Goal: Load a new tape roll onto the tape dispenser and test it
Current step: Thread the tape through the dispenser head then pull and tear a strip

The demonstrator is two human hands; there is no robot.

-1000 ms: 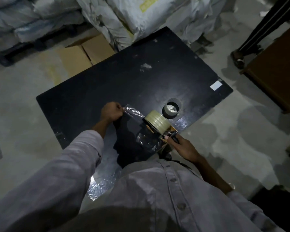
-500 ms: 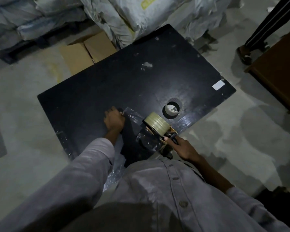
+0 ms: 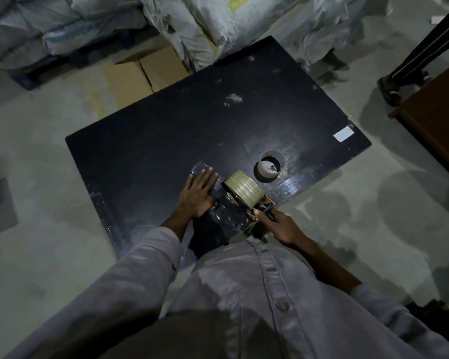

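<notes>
A clear tape roll sits mounted on the tape dispenser, low over the near edge of the black table. My right hand is closed around the dispenser's black handle. My left hand lies flat with fingers spread on a strip of clear tape stuck to the table, just left of the roll. An empty tape core stands on the table behind the dispenser.
A white label is stuck at the table's right corner. Cardboard boxes and stacked sacks lie beyond the far edge. A wooden cabinet stands at right, next to a person's leg.
My left hand has opened from a fist gripping the tape end to a flat palm pressing the strip on the table, closer to the roll. The dispenser has barely moved.
</notes>
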